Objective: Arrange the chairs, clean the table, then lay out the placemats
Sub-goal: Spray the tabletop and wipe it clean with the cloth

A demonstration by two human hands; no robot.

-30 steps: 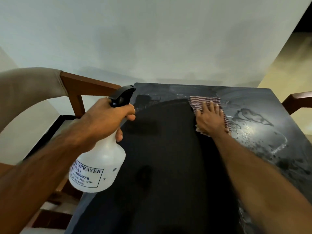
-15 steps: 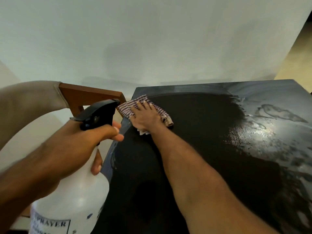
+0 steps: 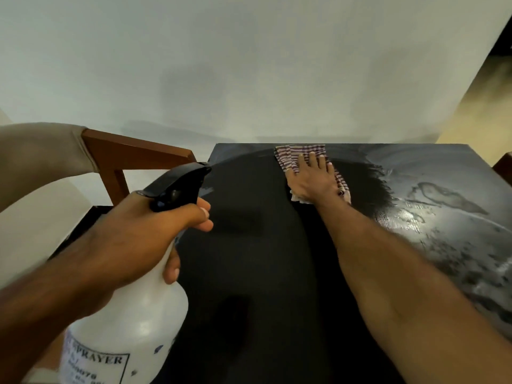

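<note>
A dark table (image 3: 249, 259) fills the middle of the view, wet and streaked on its right part. My right hand (image 3: 311, 180) lies flat with straight fingers on a red-and-white striped cloth (image 3: 288, 156) near the table's far edge. My left hand (image 3: 138, 236) grips the neck of a white spray bottle (image 3: 133, 322) with a black trigger head, held above the table's left edge. A wooden chair (image 3: 133, 156) with a beige padded back stands at the left side.
A pale wall rises just behind the table's far edge. Part of another wooden chair (image 3: 502, 169) shows at the right edge. A dark frame (image 3: 80, 231) lies low at the left, below the chair.
My right hand has slid the cloth from the table's far left corner back toward the right along the far edge. The bottle stays in my left hand, slightly further right in view.
</note>
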